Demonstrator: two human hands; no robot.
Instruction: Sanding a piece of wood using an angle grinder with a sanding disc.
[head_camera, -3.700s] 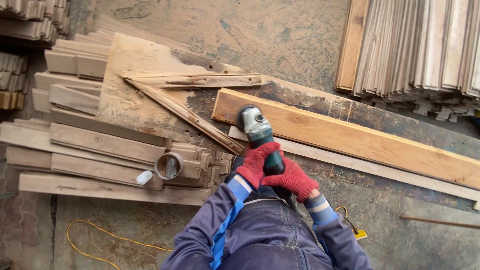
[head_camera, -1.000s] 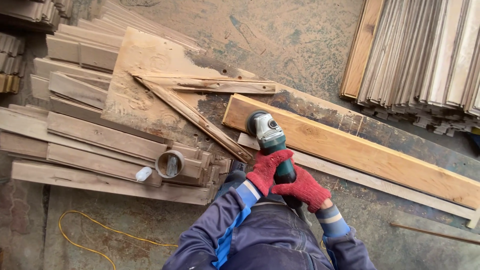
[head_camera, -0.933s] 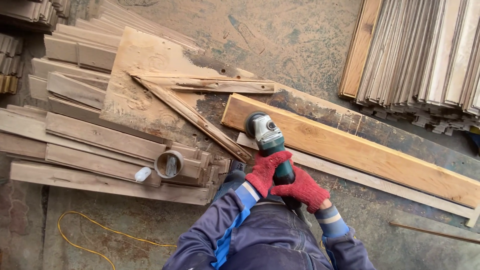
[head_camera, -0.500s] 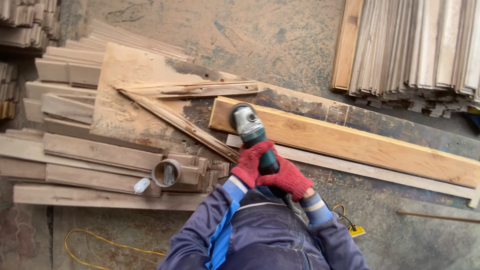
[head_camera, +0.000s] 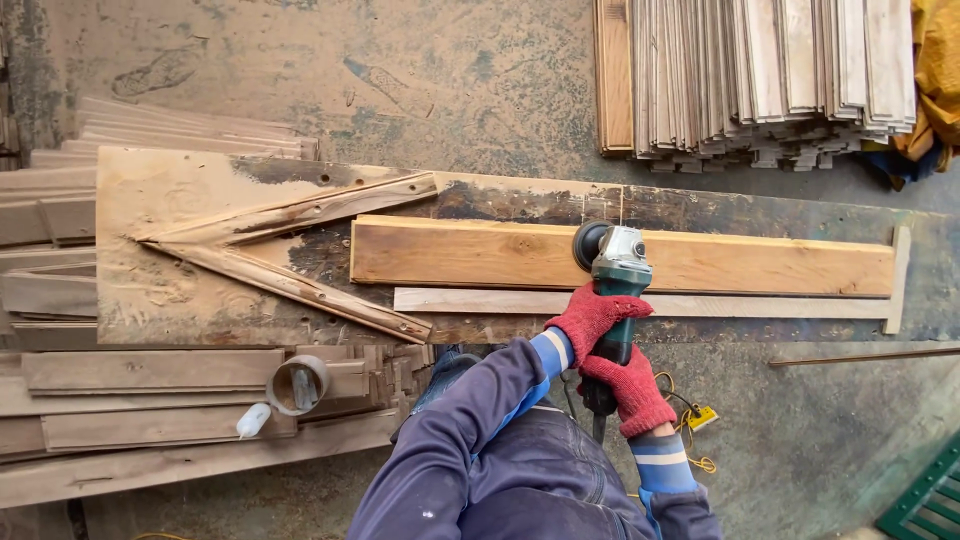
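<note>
Both my hands wear red knit gloves and grip a green and silver angle grinder. My left hand wraps the body near its head. Lower down, my right hand holds the rear of the handle. The grinder's dark disc rests on a long, pale, freshly sanded plank, near its middle. That plank lies on a dark, stained work board, beside a thin wooden strip.
Two rough slats form a wedge at the board's left. Stacked boards with a roll of tape and a small white bottle lie lower left. Bundled slats sit top right. A yellow cable trails on the floor.
The grinder has travelled from the plank's left end rightward to about its middle. My view has shifted right and turned, so the plank now lies level.
</note>
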